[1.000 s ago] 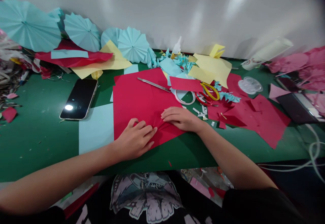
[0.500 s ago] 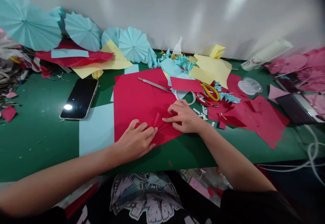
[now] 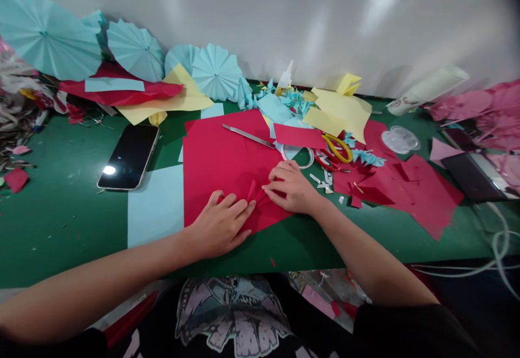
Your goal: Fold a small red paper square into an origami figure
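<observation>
Red paper [image 3: 215,163] lies on the green table in front of me, with a small folded red piece [image 3: 253,190] standing up between my hands. My left hand [image 3: 222,222] rests over the paper's lower edge, its curled fingertips pressed on the folded piece. On the other side, my right hand [image 3: 290,187] pinches the folded red paper with bent fingers; the fingertips partly hide the pleats. A thin metal blade [image 3: 248,136] lies across the upper part of the red paper.
A phone [image 3: 130,156] and light blue paper [image 3: 155,206] lie to the left. Yellow-handled scissors [image 3: 339,148], a white tape ring [image 3: 298,156] and red scraps [image 3: 418,190] are to the right. Blue pleated fans [image 3: 215,72] stand along the wall.
Both hands stay at the folded red paper with only slight finger shifts. The whole view has moved very slightly.
</observation>
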`<state>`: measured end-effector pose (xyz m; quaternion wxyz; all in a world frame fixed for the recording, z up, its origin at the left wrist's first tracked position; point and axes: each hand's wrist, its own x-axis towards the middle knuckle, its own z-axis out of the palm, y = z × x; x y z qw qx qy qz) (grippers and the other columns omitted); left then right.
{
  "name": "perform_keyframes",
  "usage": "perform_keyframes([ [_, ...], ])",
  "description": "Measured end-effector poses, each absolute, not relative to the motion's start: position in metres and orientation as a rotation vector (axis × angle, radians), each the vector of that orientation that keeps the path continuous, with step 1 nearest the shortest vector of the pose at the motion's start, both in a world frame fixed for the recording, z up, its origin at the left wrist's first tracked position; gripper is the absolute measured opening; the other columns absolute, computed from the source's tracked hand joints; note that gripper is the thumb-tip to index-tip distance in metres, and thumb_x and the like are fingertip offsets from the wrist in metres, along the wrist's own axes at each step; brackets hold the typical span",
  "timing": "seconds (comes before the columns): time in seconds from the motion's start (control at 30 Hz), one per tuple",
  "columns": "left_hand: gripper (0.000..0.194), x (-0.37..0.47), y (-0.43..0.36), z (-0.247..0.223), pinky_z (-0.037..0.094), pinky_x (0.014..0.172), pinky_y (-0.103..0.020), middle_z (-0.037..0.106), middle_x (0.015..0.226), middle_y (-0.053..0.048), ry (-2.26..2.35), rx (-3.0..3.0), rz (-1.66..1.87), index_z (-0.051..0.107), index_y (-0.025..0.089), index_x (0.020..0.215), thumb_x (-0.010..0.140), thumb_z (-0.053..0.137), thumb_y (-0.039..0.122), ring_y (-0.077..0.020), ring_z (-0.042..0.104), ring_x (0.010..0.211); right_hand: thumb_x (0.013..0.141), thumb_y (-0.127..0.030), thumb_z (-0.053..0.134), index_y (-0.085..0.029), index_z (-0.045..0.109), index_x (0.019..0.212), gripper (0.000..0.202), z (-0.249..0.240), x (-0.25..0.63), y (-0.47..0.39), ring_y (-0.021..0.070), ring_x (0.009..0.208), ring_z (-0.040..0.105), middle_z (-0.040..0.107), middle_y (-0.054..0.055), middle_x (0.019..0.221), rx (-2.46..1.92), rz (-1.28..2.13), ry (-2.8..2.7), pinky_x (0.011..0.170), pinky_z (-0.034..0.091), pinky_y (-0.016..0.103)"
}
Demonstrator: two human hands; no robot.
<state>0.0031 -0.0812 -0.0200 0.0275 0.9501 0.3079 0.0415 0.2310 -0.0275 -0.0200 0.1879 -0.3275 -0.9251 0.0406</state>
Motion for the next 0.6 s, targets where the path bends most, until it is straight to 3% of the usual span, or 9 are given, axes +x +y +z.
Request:
perform_keyframes([
  [0.27, 0.047, 0.007, -0.086, -0.020, 0.026, 0.084, -0.041, 0.058, 0.096, -0.010, 0.971, 2.969, 0.140, 0.043, 0.006, 0.128, 0.092, 0.037, 0.036, -0.0233, 0.048, 0.090, 0.080, -0.045, 0.055, -0.019, 0.055, 0.078, 0.026, -0.024, 0.208, -0.031, 0.0229, 0.092, 0.046, 0.051, 0.008, 0.096, -1.398, 0.375, -2.354, 0.085, 0.032, 0.042],
  [0.43, 0.046, 0.007, -0.088, -0.023, 0.028, 0.083, -0.042, 0.058, 0.095, -0.010, 0.993, 2.974, 0.187, 0.043, 0.006, 0.128, 0.091, 0.036, 0.033, -0.0229, 0.048, 0.088, 0.076, -0.034, 0.062, -0.018, 0.053, 0.071, 0.019, -0.024, 0.202, -0.032, 0.0229, 0.095, 0.046, 0.050, 0.007, 0.098, -1.488, 0.535, -2.231, 0.086, 0.034, 0.044],
  [0.6, 0.041, 0.005, -0.087, -0.023, 0.032, 0.083, -0.043, 0.054, 0.104, -0.012, 1.079, 2.937, 0.286, 0.045, 0.014, 0.128, 0.091, 0.037, 0.029, -0.0244, 0.048, 0.092, 0.075, -0.027, 0.065, -0.017, 0.055, 0.067, 0.016, -0.018, 0.202, -0.029, 0.0191, 0.092, 0.050, 0.050, 0.005, 0.093, -1.427, 0.759, -2.083, 0.087, 0.038, 0.040],
])
